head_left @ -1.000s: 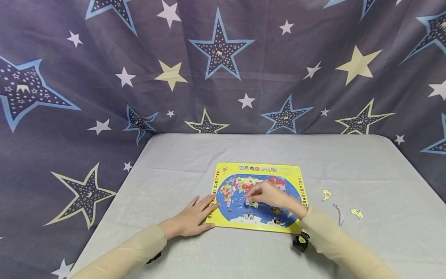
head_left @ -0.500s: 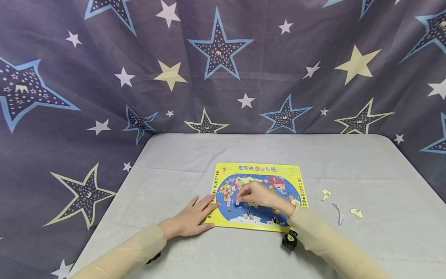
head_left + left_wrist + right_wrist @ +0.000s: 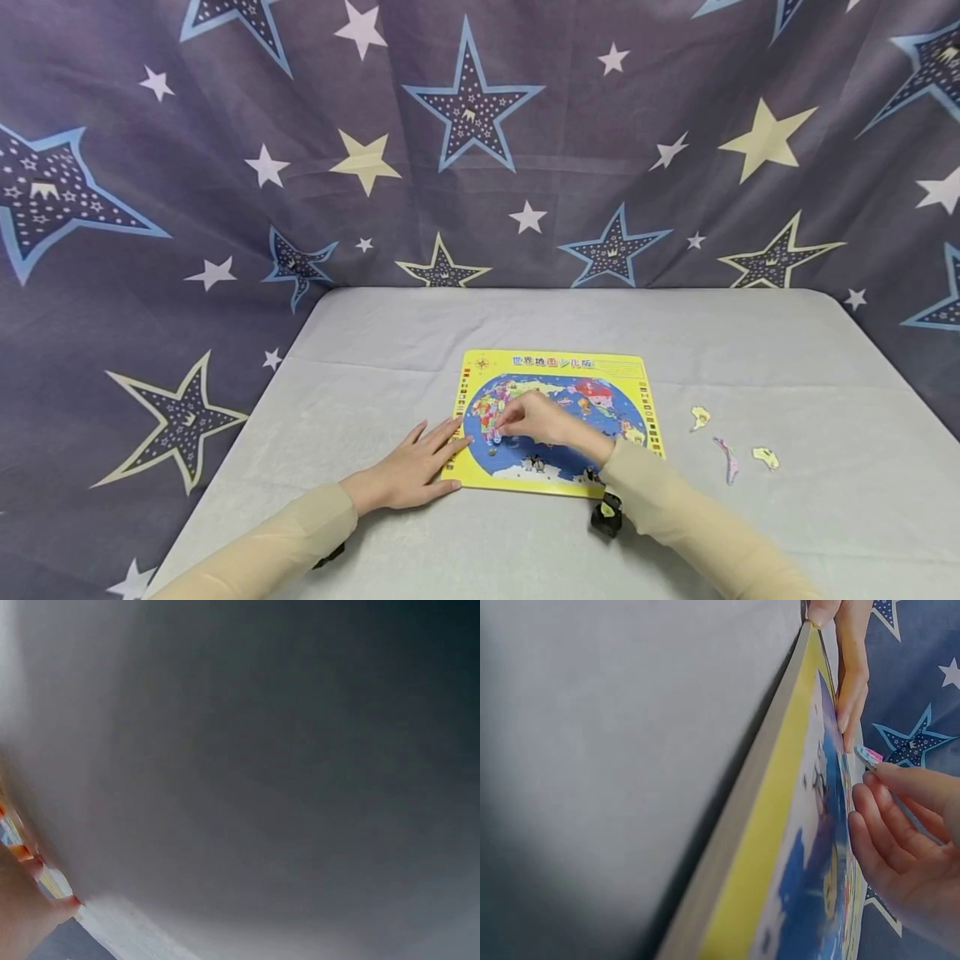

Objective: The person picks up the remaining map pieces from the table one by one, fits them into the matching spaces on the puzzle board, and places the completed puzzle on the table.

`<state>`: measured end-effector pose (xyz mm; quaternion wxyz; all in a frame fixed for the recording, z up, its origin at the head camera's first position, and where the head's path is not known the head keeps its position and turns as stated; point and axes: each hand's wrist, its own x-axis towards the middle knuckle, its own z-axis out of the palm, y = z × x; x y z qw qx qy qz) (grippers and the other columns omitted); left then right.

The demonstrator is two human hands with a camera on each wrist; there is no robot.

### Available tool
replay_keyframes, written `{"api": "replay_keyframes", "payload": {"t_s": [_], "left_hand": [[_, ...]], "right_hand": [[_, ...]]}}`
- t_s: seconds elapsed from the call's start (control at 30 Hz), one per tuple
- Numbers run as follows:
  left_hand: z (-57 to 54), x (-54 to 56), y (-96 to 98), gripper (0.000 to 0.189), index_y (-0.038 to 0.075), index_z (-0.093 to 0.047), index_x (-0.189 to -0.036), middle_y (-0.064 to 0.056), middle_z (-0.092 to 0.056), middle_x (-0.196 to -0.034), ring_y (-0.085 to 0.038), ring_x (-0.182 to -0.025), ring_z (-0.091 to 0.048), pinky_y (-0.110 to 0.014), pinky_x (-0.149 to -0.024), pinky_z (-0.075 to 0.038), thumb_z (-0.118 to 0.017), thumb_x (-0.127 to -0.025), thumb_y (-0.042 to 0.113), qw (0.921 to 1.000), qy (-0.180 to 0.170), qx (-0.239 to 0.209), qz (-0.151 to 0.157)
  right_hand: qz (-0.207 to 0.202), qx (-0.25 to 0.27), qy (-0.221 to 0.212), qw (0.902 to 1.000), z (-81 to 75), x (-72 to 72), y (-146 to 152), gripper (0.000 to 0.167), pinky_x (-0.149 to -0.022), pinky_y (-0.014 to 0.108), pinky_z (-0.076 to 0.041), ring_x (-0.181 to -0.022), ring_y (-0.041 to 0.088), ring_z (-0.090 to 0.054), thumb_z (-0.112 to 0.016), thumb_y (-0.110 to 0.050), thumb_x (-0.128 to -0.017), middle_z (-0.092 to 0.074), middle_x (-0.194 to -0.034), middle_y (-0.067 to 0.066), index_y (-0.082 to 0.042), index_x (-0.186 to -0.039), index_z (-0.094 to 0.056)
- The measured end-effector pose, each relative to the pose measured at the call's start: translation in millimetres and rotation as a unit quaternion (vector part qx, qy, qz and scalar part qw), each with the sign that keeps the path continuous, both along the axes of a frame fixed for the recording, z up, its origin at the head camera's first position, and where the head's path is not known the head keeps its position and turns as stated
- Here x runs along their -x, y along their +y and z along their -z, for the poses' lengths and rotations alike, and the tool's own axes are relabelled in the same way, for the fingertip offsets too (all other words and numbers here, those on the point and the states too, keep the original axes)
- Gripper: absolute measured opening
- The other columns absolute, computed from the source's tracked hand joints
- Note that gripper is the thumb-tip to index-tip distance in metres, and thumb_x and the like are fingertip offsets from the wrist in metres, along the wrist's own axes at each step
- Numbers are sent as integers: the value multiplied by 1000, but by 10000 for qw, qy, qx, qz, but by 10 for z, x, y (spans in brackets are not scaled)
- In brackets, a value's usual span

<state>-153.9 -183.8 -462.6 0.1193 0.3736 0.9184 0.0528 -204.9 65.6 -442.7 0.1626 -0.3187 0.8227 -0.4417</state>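
World-map board [image 3: 472, 477], its heading 世界地图少儿版 [image 3: 552, 362] printed along the top, lies flat near the middle of the pale surface [image 3: 375, 358]. The left hand [image 3: 408, 473] is spread, fingertips on the board's left edge. The right hand's [image 3: 536, 417] grip pinches a small pink-and-blue piece [image 3: 868, 757] over the map's [image 3: 517, 454] left part. To the board's right lie a pink strip [image 3: 727, 461] and two yellowish pieces [image 3: 700, 417].

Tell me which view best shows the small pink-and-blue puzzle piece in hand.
Right wrist view: the right hand pinches the piece up close. Head view: too tiny to distinguish; left wrist view: not visible.
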Motion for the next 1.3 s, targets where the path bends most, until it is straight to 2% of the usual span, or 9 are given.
{"api": "replay_keyframes", "payload": {"t_s": [0.17,0.37,0.63,0.97,1.3], "left_hand": [[5,-4,-4,64,20,-18,-143,-5,-3,-149,-18,-135,-4,-49,-105,-8,-29,-90,55,10000,10,-25,6],[7,-5,-5,64,20,-18,-143,-6,-4,-149,-18,-135,-5,-50,-105,-9,-29,-90,55,10000,38,-45,15],[16,3,-16,64,21,-17,-143,-5,-3,-149,-18,-135,-5,-49,-105,-9,-27,-90,56,10000,28,-47,28],[21,2,-12,65,21,-17,-143,-5,-2,-149,-18,-135,-5,-50,-105,-9,-27,-90,56,10000,51,-63,14],[6,-4,-9,65,18,-20,-143,-8,-6,-149,-21,-135,-9,-52,-104,-10,-30,-90,55,9998,98,-187,68]], "right_hand": [[-7,71,89,9999,18,4,-53,10,-52,19,-42,-59,11,-54,-60,-2,-82,-66,-78,5,0,-85,-70],[105,-1,88,9999,12,0,-85,10,-54,19,-43,-62,10,-56,-61,-3,-82,-66,-79,5,0,-85,-70],[224,-228,281,9991,36,4,-126,9,-56,19,-45,-62,4,-55,-62,-6,-81,-66,-78,2,-4,-84,-71],[153,-202,435,9987,42,-4,-162,8,-54,18,-44,-60,4,-54,-63,-4,-81,-67,-78,5,-2,-82,-70],[157,-259,554,9980,62,-14,-184,8,-51,16,-40,-54,2,-47,-62,-2,-80,-65,-74,3,-2,-80,-70]]}}
